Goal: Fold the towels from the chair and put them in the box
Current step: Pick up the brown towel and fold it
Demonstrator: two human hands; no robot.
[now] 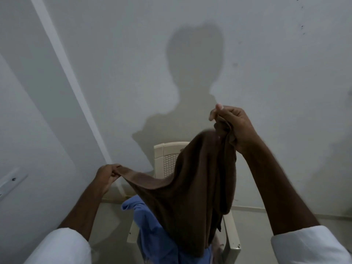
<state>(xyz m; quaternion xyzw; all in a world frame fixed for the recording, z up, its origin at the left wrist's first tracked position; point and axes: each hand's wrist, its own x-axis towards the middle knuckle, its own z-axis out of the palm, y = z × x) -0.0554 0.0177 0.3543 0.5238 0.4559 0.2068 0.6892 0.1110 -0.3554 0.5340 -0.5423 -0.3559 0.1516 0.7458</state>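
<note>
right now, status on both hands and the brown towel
Left hand pinches one edge low, right hand grips other end high. Brown towel hangs unfolded above chair. Blue towel on seat; box not in view.

Two hands [107,175] [231,122], one brown towel [190,197], one blue towel [150,235], one chair [167,159]

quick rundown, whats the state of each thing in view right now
brown towel: unfolded, held up in the air, sagging between both hands
left hand: pinches one corner of it, held low
right hand: grips the bunched other end, held higher
blue towel: crumpled, unfolded, on the chair seat
chair: upright by the wall
</note>
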